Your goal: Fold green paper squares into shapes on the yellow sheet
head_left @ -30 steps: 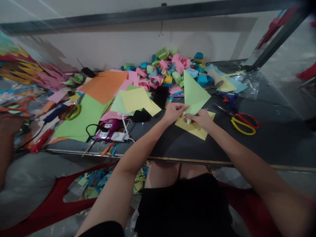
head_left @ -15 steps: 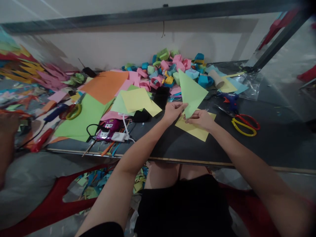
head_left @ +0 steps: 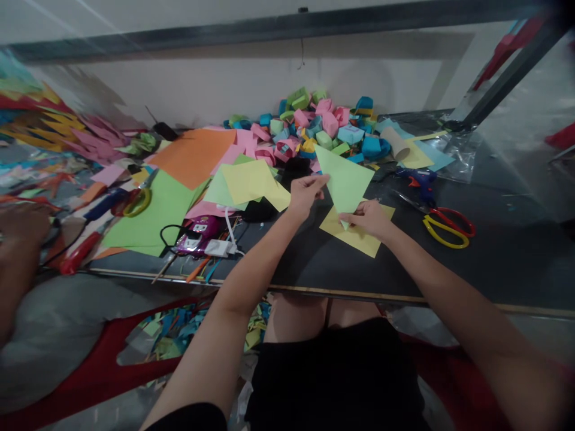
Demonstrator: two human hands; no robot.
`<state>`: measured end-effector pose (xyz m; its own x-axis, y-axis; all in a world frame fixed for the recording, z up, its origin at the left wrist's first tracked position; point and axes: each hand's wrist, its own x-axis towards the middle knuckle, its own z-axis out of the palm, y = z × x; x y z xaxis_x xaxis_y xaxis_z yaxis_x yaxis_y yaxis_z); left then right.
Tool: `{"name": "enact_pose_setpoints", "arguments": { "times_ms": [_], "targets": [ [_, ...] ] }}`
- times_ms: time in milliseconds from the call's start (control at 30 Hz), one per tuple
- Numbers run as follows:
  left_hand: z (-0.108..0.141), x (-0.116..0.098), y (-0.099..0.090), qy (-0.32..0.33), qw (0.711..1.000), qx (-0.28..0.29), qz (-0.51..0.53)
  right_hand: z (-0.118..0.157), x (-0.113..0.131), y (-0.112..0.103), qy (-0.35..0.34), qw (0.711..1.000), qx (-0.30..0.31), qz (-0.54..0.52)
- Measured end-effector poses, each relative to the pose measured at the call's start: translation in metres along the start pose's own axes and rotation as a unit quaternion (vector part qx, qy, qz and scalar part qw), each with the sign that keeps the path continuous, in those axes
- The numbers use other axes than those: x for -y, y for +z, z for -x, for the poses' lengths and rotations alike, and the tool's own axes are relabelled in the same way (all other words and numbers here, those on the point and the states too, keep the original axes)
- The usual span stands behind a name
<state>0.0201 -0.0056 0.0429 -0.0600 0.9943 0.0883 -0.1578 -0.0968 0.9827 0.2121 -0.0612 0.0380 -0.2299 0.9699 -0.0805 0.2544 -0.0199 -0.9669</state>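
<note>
A folded light green paper (head_left: 345, 179), roughly triangular with its point down, is held up off the table. My left hand (head_left: 306, 194) pinches its left edge between thumb and fingers. Lower down, my right hand (head_left: 366, 218) has its fingers closed on the paper near the bottom tip. Beneath them a yellow paper sheet (head_left: 368, 242) lies flat on the dark table (head_left: 503, 269), partly covered by my right hand. Scissors with red and yellow handles (head_left: 447, 230) lie to the right of that sheet.
Behind my hands is a pile of folded paper pieces (head_left: 323, 123). A blue glue gun (head_left: 420, 179) and cardboard tube (head_left: 395, 142) are at the right. Left are coloured sheets (head_left: 193, 152), a purple power strip (head_left: 197, 234) and another person's hand (head_left: 24, 224).
My left hand has moved slightly up and left along the green paper's edge. The paper has turned, its tip now below my right fingers. The other person's hand has shifted right.
</note>
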Motion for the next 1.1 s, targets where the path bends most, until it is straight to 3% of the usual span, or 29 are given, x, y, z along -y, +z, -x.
{"name": "enact_pose_setpoints", "arguments": {
  "times_ms": [233,300,400,467,533,633,767,867,1100],
  "targets": [
    [-0.034,-0.009,-0.029,0.010,0.992,-0.125,0.021,0.002,0.002,-0.006,-0.014,0.997,0.043,0.070],
    [-0.041,-0.010,-0.038,0.029,0.985,-0.170,0.012,0.001,0.000,-0.008,-0.013,0.995,0.012,0.103],
    [-0.043,-0.011,-0.047,0.082,0.973,-0.216,-0.016,-0.002,-0.004,-0.011,-0.021,0.983,-0.092,0.160],
    [-0.039,-0.011,-0.047,0.131,0.967,-0.216,-0.029,-0.005,-0.006,-0.014,-0.037,0.973,-0.137,0.182],
    [-0.033,-0.011,-0.044,0.188,0.967,-0.169,-0.036,-0.007,-0.007,-0.016,-0.051,0.970,-0.144,0.188],
    [-0.028,-0.010,-0.038,0.217,0.975,-0.026,-0.049,-0.010,-0.008,-0.020,-0.048,0.972,-0.148,0.176],
    [-0.026,-0.005,-0.036,0.072,0.988,0.102,-0.096,-0.016,-0.009,-0.027,-0.051,0.969,-0.236,0.040],
    [-0.020,-0.004,-0.033,-0.029,0.971,0.203,-0.121,-0.022,-0.011,-0.033,-0.072,0.951,-0.291,-0.071],
    [0.004,-0.006,-0.012,-0.089,0.943,0.309,-0.090,-0.019,-0.010,-0.017,-0.061,0.952,-0.184,-0.238]
  ]
}}
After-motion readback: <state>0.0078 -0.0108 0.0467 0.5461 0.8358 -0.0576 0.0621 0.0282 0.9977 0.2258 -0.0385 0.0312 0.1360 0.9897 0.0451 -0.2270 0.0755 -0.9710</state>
